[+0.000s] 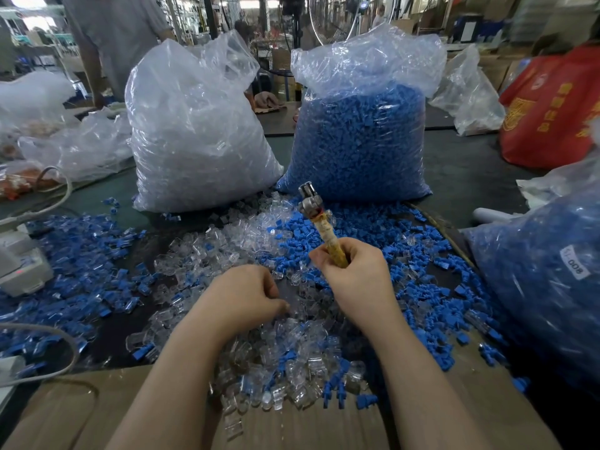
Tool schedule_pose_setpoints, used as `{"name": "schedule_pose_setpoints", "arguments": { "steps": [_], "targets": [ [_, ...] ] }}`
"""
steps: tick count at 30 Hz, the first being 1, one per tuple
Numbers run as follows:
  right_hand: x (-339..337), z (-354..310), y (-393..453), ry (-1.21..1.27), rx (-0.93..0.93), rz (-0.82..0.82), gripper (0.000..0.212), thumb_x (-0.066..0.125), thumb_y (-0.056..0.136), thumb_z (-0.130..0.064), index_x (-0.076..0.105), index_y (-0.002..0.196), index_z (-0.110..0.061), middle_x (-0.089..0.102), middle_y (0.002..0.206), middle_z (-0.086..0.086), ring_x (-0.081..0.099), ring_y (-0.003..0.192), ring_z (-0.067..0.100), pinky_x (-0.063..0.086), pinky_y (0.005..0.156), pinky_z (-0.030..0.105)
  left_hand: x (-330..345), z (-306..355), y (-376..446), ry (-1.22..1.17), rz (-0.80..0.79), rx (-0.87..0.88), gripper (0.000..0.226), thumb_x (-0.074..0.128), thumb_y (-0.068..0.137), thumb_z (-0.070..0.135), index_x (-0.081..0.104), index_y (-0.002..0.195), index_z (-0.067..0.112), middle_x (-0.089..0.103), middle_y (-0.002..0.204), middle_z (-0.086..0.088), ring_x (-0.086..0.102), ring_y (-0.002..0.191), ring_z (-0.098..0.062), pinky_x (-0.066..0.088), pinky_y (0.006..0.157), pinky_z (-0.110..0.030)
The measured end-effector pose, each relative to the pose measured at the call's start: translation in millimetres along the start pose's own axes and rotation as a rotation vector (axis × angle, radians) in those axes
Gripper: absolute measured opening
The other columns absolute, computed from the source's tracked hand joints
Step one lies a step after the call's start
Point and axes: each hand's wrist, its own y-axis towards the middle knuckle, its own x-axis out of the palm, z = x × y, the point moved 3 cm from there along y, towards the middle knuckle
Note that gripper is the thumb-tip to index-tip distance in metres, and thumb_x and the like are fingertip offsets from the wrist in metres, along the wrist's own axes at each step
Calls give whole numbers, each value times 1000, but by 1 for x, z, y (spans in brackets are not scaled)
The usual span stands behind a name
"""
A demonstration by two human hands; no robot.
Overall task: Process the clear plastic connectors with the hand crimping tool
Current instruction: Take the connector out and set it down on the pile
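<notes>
While the right hand point(354, 274) is fisted around the taped yellowish handle of the hand crimping tool point(319, 222), the tool stands nearly upright above the connector pile. Long axis runs from the fist up and slightly left, away from the person; the metal head point(310, 196) is the far, top end, pointing at the gap between the two big bags. Whether the head has anything in it: can't tell.

Left hand point(242, 295) is knuckles-up, fingers curled together, fingertips down in the clear plastic connectors point(279, 332). Whether it actually pinches one: can't tell, fingertips are hidden.

Relative to the connector pile:
- pile sits on the dark desk point(464, 177) directly under and between both hands, spilling onto a cardboard sheet point(97, 414) at the near edge
- loose blue plastic parts point(418, 254) scattered left and right of it, some mixed in
- behind-left: tall clear bag of clear parts point(194, 131), upright
- behind-right: clear bag of blue parts point(360, 138), upright, just beside the first
- far right: another bag of blue parts point(545, 287) with a white label
- far left: a grey-white device point(22, 267) with cables point(61, 345)
- far back-right: a red bag point(552, 105)
- back-left beyond the bags: a person in a grey shirt point(113, 37), standing.
</notes>
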Motion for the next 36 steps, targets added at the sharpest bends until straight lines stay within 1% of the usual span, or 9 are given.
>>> {"name": "schedule_pose_setpoints", "arguments": {
  "steps": [3,6,10,14,16,20,24,28,36],
  "targets": [
    [0,-1,0,5,1,10,22,69,90,-39,64,71,-29,63,61,-6,44,46,4,41,48,33,1,2,2,-2,21,-3,19,75,82,41,68,74,26,68,70,12,63,66,-3,49,59,-23],
    [0,-2,-1,-6,-4,23,21,68,90,-37,65,72,-27,67,69,-4,50,50,6,47,53,36,0,3,1,-66,76,2,18,71,87,40,67,74,29,68,67,11,64,61,-3,47,52,-19],
    [-1,-4,-1,55,-19,26,13,69,91,-30,66,79,-25,68,75,2,62,70,25,54,69,44,1,6,2,-221,152,17,15,67,91,39,64,80,28,69,69,9,66,64,-7,55,59,-23],
    [-2,-5,0,104,-25,51,16,69,91,-33,65,81,-21,58,63,-2,47,55,15,46,57,38,4,13,2,-618,197,28,13,68,91,31,68,82,22,74,71,9,71,67,-11,58,61,-28],
    [-3,-6,0,117,-36,76,21,69,90,-36,64,80,-19,54,61,1,43,53,10,40,54,33,5,17,2,-849,179,44,10,72,88,24,69,87,15,76,76,4,73,71,-12,56,62,-23],
    [-5,-8,0,165,-47,89,13,71,90,-30,66,79,-24,66,75,6,57,69,25,50,62,36,1,17,-1,-1153,263,53,23,80,77,15,66,91,4,75,79,-6,74,72,-15,54,60,-17],
    [-4,-11,-1,197,-58,49,17,71,90,-20,67,80,-32,69,76,-13,63,71,7,51,63,15,-2,17,-4,-1112,343,86,25,85,70,12,66,84,3,73,76,-5,69,62,-9,53,56,-17],
    [-3,-14,-3,190,-101,52,19,70,91,-18,66,80,-33,68,78,-11,62,72,9,51,65,21,-2,20,-5,-1053,345,116,20,85,71,11,68,81,9,74,81,-3,70,69,-14,58,62,-22],
    [-4,-19,-5,236,-144,53,20,71,90,-14,66,83,-32,69,81,-15,64,75,3,49,68,12,-4,23,-7,-1098,341,177,25,83,70,2,67,88,7,75,84,-4,71,75,-14,56,69,-20]
  ]
}}
